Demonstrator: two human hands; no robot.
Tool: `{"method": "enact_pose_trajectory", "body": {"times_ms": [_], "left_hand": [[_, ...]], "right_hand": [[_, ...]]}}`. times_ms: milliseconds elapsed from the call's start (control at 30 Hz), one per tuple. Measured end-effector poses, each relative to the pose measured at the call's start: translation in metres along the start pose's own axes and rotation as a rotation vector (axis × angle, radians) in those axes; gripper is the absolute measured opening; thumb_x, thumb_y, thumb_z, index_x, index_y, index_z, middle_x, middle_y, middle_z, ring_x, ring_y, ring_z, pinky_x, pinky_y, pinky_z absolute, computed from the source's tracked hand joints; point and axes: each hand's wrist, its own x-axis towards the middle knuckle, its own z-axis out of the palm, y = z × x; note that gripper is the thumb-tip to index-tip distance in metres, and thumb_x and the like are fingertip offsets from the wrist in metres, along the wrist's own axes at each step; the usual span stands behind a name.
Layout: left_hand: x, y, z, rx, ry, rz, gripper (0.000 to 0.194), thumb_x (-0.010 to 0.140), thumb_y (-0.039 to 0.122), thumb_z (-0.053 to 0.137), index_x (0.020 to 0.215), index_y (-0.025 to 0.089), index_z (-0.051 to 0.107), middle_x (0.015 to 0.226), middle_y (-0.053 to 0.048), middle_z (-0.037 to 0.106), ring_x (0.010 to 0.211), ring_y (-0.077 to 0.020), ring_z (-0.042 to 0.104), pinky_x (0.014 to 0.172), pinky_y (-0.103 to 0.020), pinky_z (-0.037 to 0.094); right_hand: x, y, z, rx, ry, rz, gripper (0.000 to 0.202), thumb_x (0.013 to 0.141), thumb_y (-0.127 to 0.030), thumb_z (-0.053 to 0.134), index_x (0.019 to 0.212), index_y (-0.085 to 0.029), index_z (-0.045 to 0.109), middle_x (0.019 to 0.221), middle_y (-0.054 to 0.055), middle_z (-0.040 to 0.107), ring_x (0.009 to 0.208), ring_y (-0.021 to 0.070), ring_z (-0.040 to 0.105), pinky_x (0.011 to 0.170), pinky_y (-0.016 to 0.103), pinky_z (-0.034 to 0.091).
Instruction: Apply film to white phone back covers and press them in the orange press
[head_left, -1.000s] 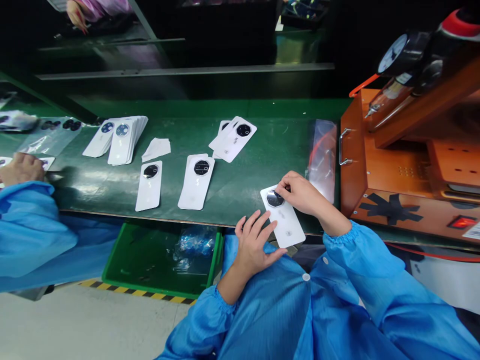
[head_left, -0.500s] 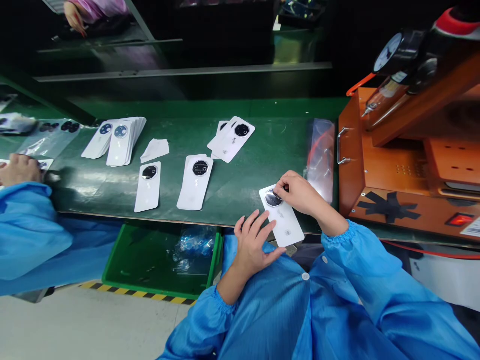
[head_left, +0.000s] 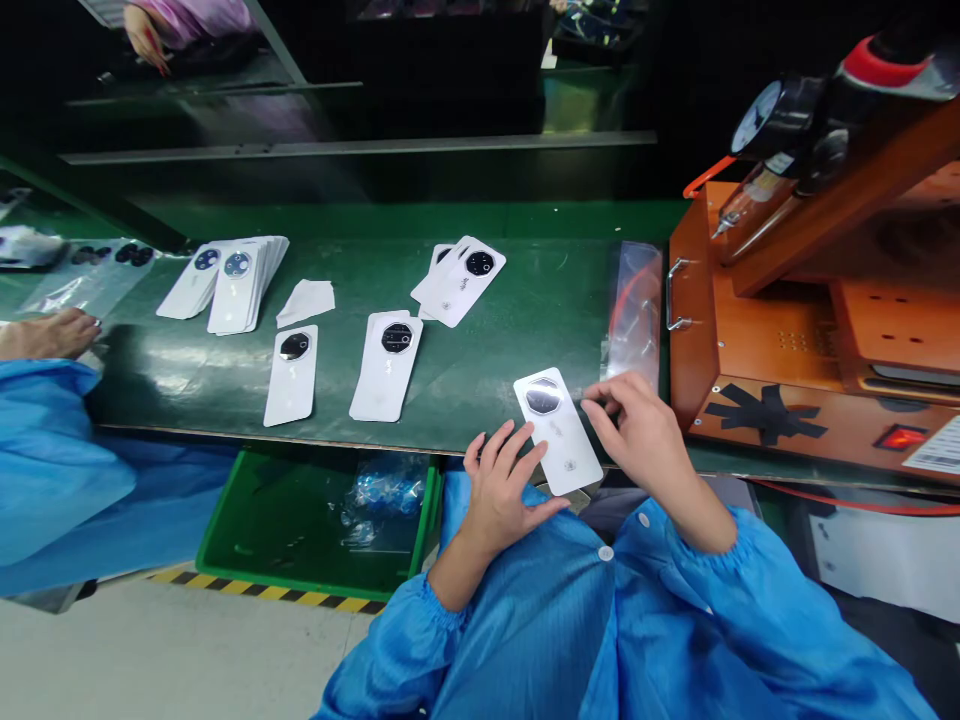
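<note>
A white phone back cover (head_left: pixel 559 430) with a dark octagonal camera ring lies at the near edge of the green belt (head_left: pixel 525 320). My left hand (head_left: pixel 502 485) holds its lower left side, fingers spread along the edge. My right hand (head_left: pixel 637 425) hovers just right of the cover, fingertips pinched together, off the camera ring. I cannot tell whether something thin sits between those fingertips.
More white covers lie on the belt: two singles (head_left: pixel 291 373) (head_left: pixel 386 365), a small pile (head_left: pixel 459 280) and a fanned stack (head_left: pixel 232 275). An orange machine (head_left: pixel 810 330) stands right. A green bin (head_left: pixel 315 510) sits below the belt. A co-worker's hand (head_left: pixel 45 335) rests at far left.
My right hand has lifted off the camera ring and moved right, clear of the cover. The cover and my left hand stay put. The co-worker's hand opened out flat.
</note>
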Motion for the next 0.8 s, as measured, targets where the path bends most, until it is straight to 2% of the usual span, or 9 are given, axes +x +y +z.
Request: {"method": "enact_pose_trajectory", "body": {"times_ms": [100, 233, 300, 367, 467, 533, 600, 667, 800], "left_hand": [[0.002, -0.002, -0.006, -0.025, 0.076, 0.016, 0.031, 0.087, 0.034, 0.073, 0.117, 0.026, 0.069, 0.131, -0.009, 0.071, 0.128, -0.0303, 0.060, 0.113, -0.053, 0.029], [-0.003, 0.001, -0.012, -0.232, 0.111, 0.069, 0.030, 0.091, 0.024, 0.069, 0.120, 0.024, 0.065, 0.126, -0.011, 0.072, 0.107, -0.0217, 0.068, 0.100, -0.044, 0.048], [-0.010, 0.007, -0.013, -0.321, 0.030, 0.120, 0.034, 0.091, 0.018, 0.067, 0.125, 0.022, 0.064, 0.129, -0.013, 0.069, 0.112, -0.0219, 0.067, 0.095, -0.039, 0.053], [-0.015, 0.014, -0.015, -0.386, -0.053, 0.100, 0.036, 0.092, 0.012, 0.061, 0.126, 0.022, 0.065, 0.137, -0.015, 0.064, 0.121, -0.0236, 0.063, 0.096, -0.039, 0.054], [-0.011, 0.025, -0.024, -0.560, -0.002, -0.205, 0.034, 0.096, 0.013, 0.054, 0.125, 0.024, 0.067, 0.134, -0.014, 0.064, 0.118, -0.0232, 0.065, 0.093, -0.038, 0.056], [0.001, 0.029, -0.031, -0.772, 0.035, -0.493, 0.031, 0.098, 0.022, 0.055, 0.127, 0.023, 0.066, 0.117, -0.011, 0.072, 0.102, -0.0210, 0.071, 0.083, -0.034, 0.059], [0.016, 0.030, -0.037, -0.983, -0.024, -0.690, 0.030, 0.096, 0.032, 0.061, 0.122, 0.020, 0.069, 0.104, -0.009, 0.077, 0.088, -0.0199, 0.073, 0.075, -0.032, 0.060], [0.030, 0.028, -0.038, -1.111, -0.083, -0.768, 0.029, 0.090, 0.037, 0.069, 0.110, 0.017, 0.075, 0.094, -0.009, 0.079, 0.079, -0.0192, 0.073, 0.071, -0.031, 0.060], [0.040, 0.027, -0.034, -1.136, -0.062, -0.831, 0.025, 0.082, 0.037, 0.075, 0.095, 0.016, 0.079, 0.084, -0.006, 0.079, 0.068, -0.0164, 0.071, 0.063, -0.027, 0.059]], "right_hand": [[-0.046, 0.003, -0.006, 0.004, -0.182, 0.106, 0.031, 0.098, -0.050, 0.056, 0.083, -0.022, 0.060, 0.070, 0.000, 0.061, 0.061, 0.0147, 0.056, 0.060, 0.028, 0.040], [-0.085, 0.009, 0.005, 0.420, -0.496, 0.333, 0.043, 0.101, -0.059, 0.043, 0.088, -0.021, 0.060, 0.067, 0.001, 0.065, 0.057, 0.0160, 0.061, 0.055, 0.027, 0.043], [-0.090, 0.010, 0.015, 0.746, -0.530, 0.459, 0.045, 0.100, -0.062, 0.044, 0.099, -0.020, 0.062, 0.071, 0.002, 0.068, 0.060, 0.0171, 0.065, 0.053, 0.027, 0.047], [-0.090, 0.010, 0.023, 0.954, -0.470, 0.540, 0.047, 0.094, -0.062, 0.056, 0.111, -0.019, 0.061, 0.080, 0.003, 0.072, 0.066, 0.0179, 0.068, 0.057, 0.027, 0.052], [-0.090, 0.008, 0.024, 1.002, -0.400, 0.536, 0.047, 0.092, -0.056, 0.064, 0.120, -0.018, 0.060, 0.095, 0.005, 0.075, 0.079, 0.0183, 0.071, 0.067, 0.027, 0.057], [-0.094, 0.006, 0.021, 0.955, -0.392, 0.511, 0.046, 0.094, -0.055, 0.063, 0.123, -0.018, 0.060, 0.098, 0.006, 0.075, 0.081, 0.0185, 0.071, 0.067, 0.027, 0.057], [-0.098, 0.004, 0.017, 0.908, -0.396, 0.489, 0.046, 0.095, -0.054, 0.062, 0.126, -0.019, 0.060, 0.100, 0.007, 0.076, 0.081, 0.0186, 0.072, 0.066, 0.026, 0.057], [-0.101, 0.004, 0.016, 0.877, -0.406, 0.477, 0.047, 0.096, -0.054, 0.061, 0.128, -0.019, 0.060, 0.100, 0.007, 0.076, 0.079, 0.0187, 0.072, 0.065, 0.026, 0.057], [-0.105, 0.005, 0.018, 0.813, -0.428, 0.474, 0.047, 0.096, -0.056, 0.059, 0.126, -0.020, 0.060, 0.096, 0.006, 0.076, 0.076, 0.0194, 0.071, 0.062, 0.027, 0.057]]}}
